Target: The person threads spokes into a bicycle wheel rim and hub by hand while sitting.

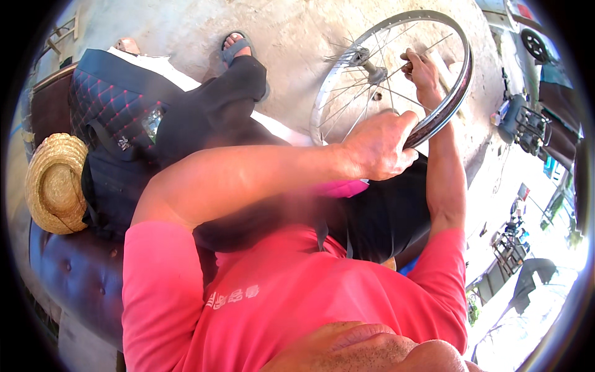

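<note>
Wheel (376, 75): head view, right of centre, far side, tilted.
Hub (367, 66): left of the right hand (423, 73); axis runs far-left to near-right.
Left hand (383, 147): closed around the near rim (423, 131).
Right hand: half-curled beside a spoke (441, 41); grip cannot be told.
Nearest hub: right hand.

Spokes (358, 115) obstruct reach through wheel (377, 75); gaps between free.
</note>
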`<state>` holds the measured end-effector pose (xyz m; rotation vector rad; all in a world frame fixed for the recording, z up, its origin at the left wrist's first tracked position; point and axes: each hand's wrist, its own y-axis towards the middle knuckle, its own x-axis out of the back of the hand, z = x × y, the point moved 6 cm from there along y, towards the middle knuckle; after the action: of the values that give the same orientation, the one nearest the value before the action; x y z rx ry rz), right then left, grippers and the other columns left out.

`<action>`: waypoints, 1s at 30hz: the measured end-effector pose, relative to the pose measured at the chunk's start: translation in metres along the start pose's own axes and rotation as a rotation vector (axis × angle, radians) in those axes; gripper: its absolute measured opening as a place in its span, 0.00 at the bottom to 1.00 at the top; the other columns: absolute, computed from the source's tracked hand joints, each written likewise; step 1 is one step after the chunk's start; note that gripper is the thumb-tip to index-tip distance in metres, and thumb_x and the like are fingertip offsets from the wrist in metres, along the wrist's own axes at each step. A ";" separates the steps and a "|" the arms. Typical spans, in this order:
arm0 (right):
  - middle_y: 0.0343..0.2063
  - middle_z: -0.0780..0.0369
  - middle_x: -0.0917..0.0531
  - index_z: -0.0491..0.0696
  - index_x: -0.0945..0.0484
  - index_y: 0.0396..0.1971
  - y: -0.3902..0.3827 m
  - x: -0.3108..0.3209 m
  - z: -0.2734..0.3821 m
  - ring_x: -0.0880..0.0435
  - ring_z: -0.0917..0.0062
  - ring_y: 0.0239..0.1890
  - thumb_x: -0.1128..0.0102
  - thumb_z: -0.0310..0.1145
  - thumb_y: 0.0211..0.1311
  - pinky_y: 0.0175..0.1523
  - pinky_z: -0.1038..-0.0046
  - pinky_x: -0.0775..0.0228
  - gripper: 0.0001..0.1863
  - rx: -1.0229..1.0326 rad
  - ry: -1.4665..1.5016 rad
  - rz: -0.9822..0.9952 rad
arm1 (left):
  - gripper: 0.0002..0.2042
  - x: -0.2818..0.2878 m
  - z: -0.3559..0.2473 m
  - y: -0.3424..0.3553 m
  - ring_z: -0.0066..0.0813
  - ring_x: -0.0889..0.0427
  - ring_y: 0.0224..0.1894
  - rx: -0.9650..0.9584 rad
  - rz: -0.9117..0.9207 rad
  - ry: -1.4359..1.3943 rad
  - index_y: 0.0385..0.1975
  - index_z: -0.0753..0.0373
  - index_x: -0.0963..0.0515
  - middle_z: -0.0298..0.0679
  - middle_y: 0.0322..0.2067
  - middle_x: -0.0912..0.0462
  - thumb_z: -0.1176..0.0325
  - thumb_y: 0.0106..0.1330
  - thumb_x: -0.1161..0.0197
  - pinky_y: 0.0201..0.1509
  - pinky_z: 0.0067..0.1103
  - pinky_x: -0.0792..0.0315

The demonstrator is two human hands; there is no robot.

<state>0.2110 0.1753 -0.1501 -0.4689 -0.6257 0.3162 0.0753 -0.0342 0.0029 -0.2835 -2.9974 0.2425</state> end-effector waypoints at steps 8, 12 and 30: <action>0.25 0.61 0.19 0.43 0.12 0.43 -0.001 -0.013 0.000 0.22 0.77 0.28 0.39 0.50 0.66 0.38 0.72 0.29 0.23 0.002 -0.120 0.079 | 0.19 -0.021 0.007 -0.015 0.62 0.19 0.40 0.082 0.223 0.019 0.43 0.70 0.29 0.59 0.32 0.19 0.60 0.65 0.34 0.44 0.46 0.27; 0.28 0.61 0.17 0.43 0.12 0.44 -0.007 -0.027 0.002 0.20 0.77 0.31 0.38 0.49 0.64 0.40 0.71 0.27 0.23 0.021 -0.236 0.209 | 0.17 -0.029 0.012 -0.016 0.63 0.19 0.39 0.038 0.283 0.053 0.41 0.70 0.28 0.60 0.32 0.19 0.59 0.68 0.37 0.43 0.47 0.27; 0.58 0.58 0.20 0.53 0.14 0.51 -0.034 -0.064 -0.009 0.20 0.63 0.57 0.42 0.47 0.69 0.60 0.63 0.26 0.19 0.685 -0.649 0.492 | 0.15 -0.035 0.015 -0.017 0.64 0.18 0.36 0.042 0.376 0.141 0.39 0.68 0.26 0.59 0.29 0.18 0.59 0.70 0.40 0.41 0.48 0.27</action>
<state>0.1720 0.1165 -0.1698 0.1722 -0.9697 1.1357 0.1048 -0.0594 -0.0128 -0.8235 -2.7739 0.3040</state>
